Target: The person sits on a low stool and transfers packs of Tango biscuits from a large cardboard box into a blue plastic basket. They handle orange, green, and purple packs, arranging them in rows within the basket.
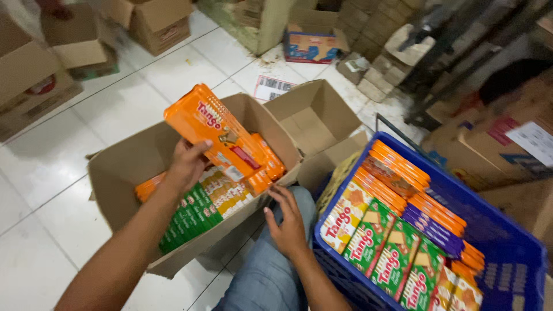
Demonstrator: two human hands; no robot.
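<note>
My left hand (187, 164) grips a stack of flat orange snack packs (222, 138), lifted above an open cardboard box (124, 173). Inside that box stand more green packs (190, 216) and orange packs (148, 186) on edge. My right hand (286, 222) rests on my knee in blue jeans (262, 276), fingers spread, touching the box's near corner and holding nothing. Right of it, a blue plastic crate (501, 230) holds rows of orange, green and purple packs (397, 230).
White tiled floor (52, 155) lies to the left. Several other cardboard boxes (34, 80) stand along the far left and back. A small open box (311, 37) and stacked bricks (374, 29) are behind. More cartons (495, 138) sit at the right.
</note>
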